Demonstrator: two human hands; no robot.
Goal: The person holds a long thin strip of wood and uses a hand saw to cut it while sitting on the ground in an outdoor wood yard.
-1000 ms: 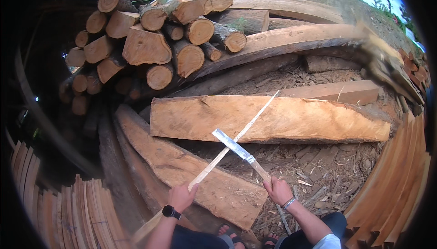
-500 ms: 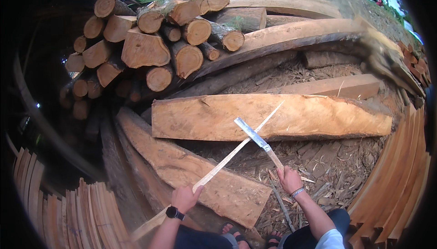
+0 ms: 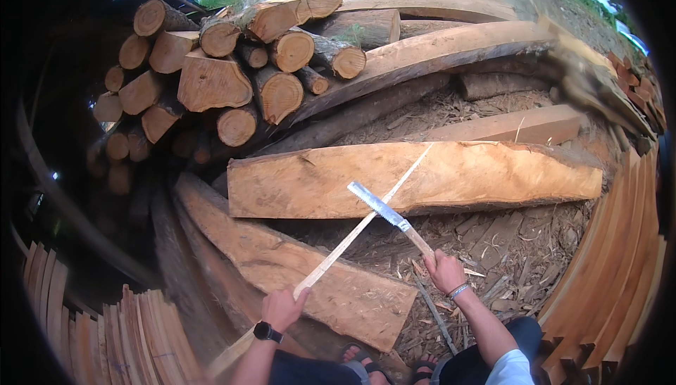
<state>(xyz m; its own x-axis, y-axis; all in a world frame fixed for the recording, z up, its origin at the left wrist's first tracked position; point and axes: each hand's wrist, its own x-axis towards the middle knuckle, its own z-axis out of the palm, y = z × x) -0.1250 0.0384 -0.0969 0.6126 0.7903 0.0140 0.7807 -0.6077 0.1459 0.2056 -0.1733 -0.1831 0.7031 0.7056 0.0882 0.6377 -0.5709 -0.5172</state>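
Observation:
My left hand [image 3: 283,307], with a dark watch on its wrist, is closed round a long, thin strip of wood [image 3: 336,253]. The strip slants from the lower left up to a pointed tip over the far slab. In my right hand [image 3: 445,272] is the wooden handle of a hand saw [image 3: 381,206]. Its toothed metal blade lies across the strip, pointing up and to the left. Whether the teeth bite into the wood is too small to tell. Behind them stretches a thick slab of wood [image 3: 415,177], and a second slab [image 3: 310,272] lies beneath the strip.
Cut logs [image 3: 236,127] are piled at the back left. Sawn boards [image 3: 605,279] stand along the right edge, and more planks [image 3: 134,336] at the lower left. Bark and wood chips [image 3: 500,258] cover the ground on the right. My sandalled feet [image 3: 359,357] are below.
The saw blade has shifted slightly left and up across the strip, and my right hand has moved a little with it. The whole view has also shifted slightly. Both grips stay the same.

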